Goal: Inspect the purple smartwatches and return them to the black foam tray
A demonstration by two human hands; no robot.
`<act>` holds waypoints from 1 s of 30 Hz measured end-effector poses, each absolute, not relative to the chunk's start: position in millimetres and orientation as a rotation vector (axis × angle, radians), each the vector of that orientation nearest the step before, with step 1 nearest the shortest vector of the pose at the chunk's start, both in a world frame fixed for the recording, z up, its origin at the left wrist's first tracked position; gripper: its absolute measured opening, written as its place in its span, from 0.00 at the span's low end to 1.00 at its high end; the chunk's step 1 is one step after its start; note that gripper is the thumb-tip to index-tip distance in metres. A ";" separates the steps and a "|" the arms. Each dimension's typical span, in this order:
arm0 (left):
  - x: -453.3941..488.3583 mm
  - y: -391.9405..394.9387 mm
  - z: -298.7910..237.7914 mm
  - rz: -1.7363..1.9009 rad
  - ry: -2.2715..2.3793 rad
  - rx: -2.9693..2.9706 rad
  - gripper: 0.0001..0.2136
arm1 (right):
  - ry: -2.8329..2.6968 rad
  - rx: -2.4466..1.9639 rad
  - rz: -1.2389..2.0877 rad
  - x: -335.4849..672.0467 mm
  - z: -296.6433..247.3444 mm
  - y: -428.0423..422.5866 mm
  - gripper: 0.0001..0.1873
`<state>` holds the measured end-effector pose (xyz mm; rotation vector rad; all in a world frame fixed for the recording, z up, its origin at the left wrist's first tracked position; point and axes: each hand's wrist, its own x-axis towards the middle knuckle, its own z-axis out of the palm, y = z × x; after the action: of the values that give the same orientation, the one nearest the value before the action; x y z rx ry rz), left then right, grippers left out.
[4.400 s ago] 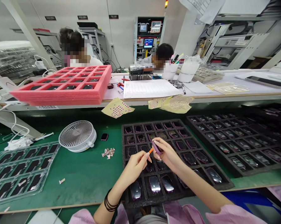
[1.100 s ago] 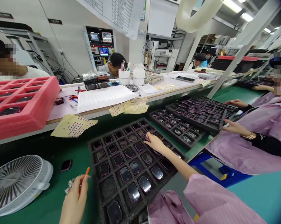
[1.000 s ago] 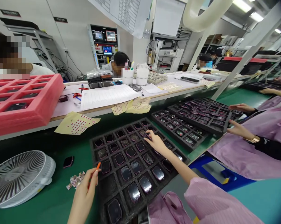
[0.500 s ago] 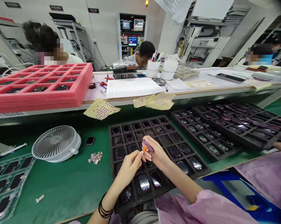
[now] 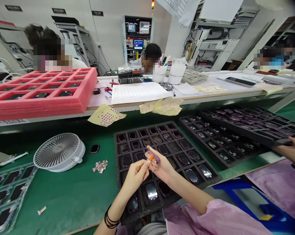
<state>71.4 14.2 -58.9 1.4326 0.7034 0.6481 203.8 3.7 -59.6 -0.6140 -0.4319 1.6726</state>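
The left hand (image 5: 135, 176) pinched a small orange tool (image 5: 151, 157) narrowly between thumb and fingers, its tip just beside a purple smartwatch (image 5: 155, 158). The right hand (image 5: 162, 166) held the watch tilted in its fingertips, above the middle of a black foam tray (image 5: 118, 163) on the green tabletop (image 5: 64, 202). Both hands stayed close together, fingers braced against each other, which gave steady control over such small work. Left of the tray lay a loose watch (image 5: 95, 148), paper scraps (image 5: 100, 166) and a white fan (image 5: 58, 151).
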 end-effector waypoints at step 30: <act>-85.5 56.0 -91.1 0.262 1.963 1.788 0.12 | -1.540 -2.118 0.079 388.4 -118.3 7.3 0.09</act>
<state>-85.5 56.0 -91.1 1.7877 1.9630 0.2625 388.4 7.3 -118.3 -2.1176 -1.5396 0.0791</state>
